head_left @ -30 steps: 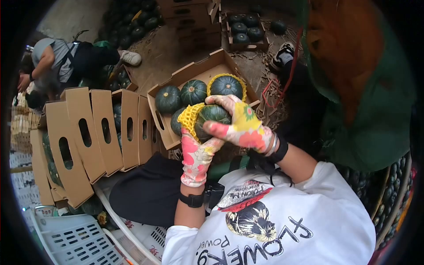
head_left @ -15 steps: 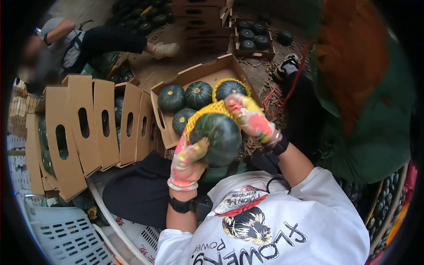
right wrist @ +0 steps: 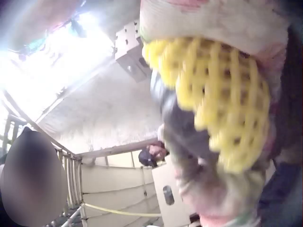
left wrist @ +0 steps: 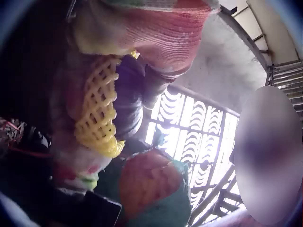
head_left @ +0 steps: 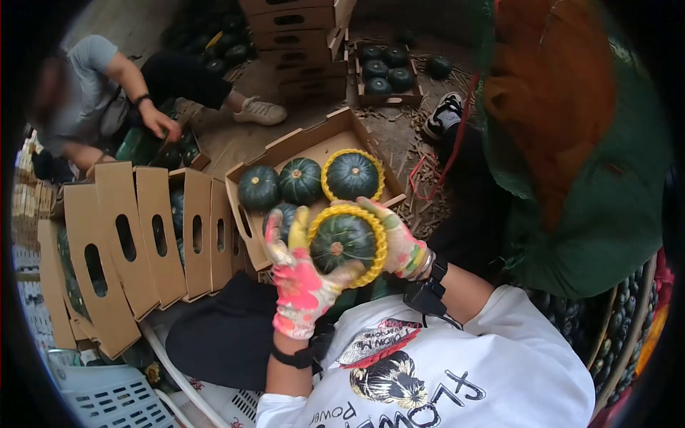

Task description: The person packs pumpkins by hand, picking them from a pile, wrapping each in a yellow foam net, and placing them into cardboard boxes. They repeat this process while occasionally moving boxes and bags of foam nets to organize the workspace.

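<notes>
Between both gloved hands is a dark green pumpkin [head_left: 342,242] with a yellow foam net [head_left: 382,246] round its sides, its stem side toward the head camera. The left hand [head_left: 300,285] holds it from the left, thumb at its lower edge and other fingers raised along its left. The right hand [head_left: 396,242] grips the netted upper right side. In the left wrist view the net [left wrist: 99,109] lies against the pumpkin's dark side; the right wrist view shows the net [right wrist: 213,94] close up. Just beyond, an open carton [head_left: 285,146] holds several pumpkins, one netted [head_left: 353,175].
Upright cartons [head_left: 118,242] stand in a row at the left, with a white crate [head_left: 114,396] below. Another person [head_left: 107,85] bends at the upper left. A filled carton [head_left: 389,100] and stacked boxes [head_left: 296,43] stand behind; a green sack [head_left: 578,235] hangs right.
The net, earlier bunched at one side of the pumpkin, now surrounds its sides. The pumpkin has turned stem side up between the hands. The other person's arm has swung toward the boxes.
</notes>
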A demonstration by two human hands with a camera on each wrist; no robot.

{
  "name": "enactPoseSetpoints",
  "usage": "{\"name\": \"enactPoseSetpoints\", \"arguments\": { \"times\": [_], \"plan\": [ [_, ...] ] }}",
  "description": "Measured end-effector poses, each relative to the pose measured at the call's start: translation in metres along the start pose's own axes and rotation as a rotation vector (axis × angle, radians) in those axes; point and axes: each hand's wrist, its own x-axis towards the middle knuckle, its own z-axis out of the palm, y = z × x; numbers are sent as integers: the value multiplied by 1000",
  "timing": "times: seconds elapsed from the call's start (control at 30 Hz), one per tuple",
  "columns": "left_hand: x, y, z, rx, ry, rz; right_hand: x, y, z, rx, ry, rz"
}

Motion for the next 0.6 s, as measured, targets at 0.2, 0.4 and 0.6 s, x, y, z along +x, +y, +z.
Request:
{"name": "enactPoseSetpoints", "arguments": {
  "times": [0.2,0.4,0.6],
  "plan": [
    [75,-12,-1,-185,-101,148,41,-69,12,-1351,-202,-532],
    [193,-48,88,-442,-253,-127,70,-103,54,-2742,10,212],
    [179,-41,135,297,-241,-84,50,-103,41,-2767,138,157]
  ]
}}
